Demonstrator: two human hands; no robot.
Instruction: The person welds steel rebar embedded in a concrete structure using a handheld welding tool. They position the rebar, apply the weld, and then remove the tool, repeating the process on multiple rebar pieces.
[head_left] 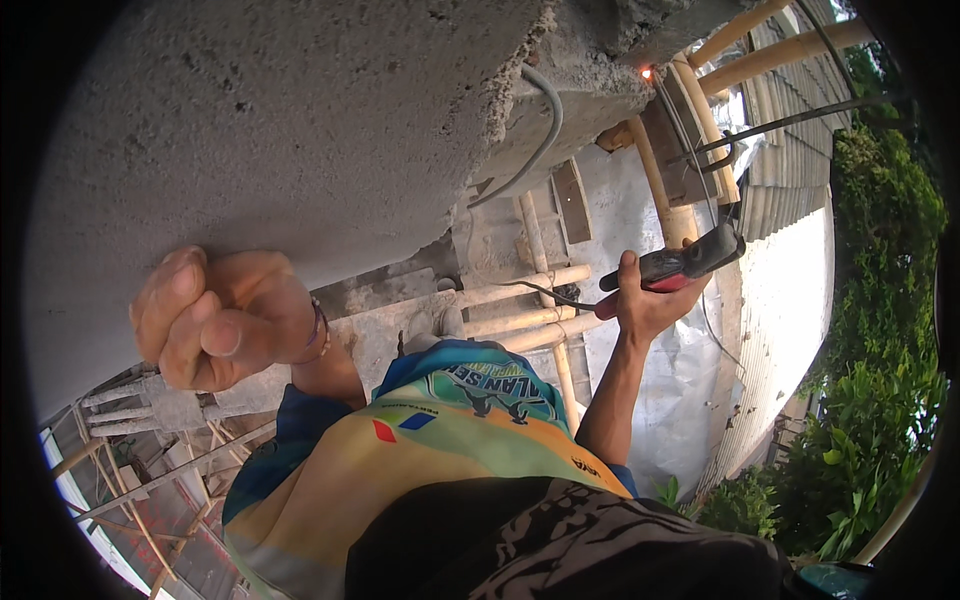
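At the left, my left hand (pixel 225 325) is raised beside the grey plastered wall (pixel 290 130), its fingers curled in with the thumb against them. Nothing shows in it; whether it touches the wall I cannot tell. Farther right, my right hand (pixel 650 305) is wrapped round a black and red corded hand tool (pixel 690 262). A dark cord trails left from the tool's red end. Above it, a thin grey rod or wire (pixel 685 140) runs up to a small glowing orange spot (pixel 647 73) by the concrete edge. Whether that rod joins the tool is unclear.
A grey flexible conduit (pixel 548 120) sticks out of the rough concrete edge. Bamboo poles (pixel 530 290) form scaffolding behind and below me. A dark steel bar (pixel 790 122) juts in at the upper right, near corrugated roofing (pixel 790 95). Green trees (pixel 885 250) stand at the far right.
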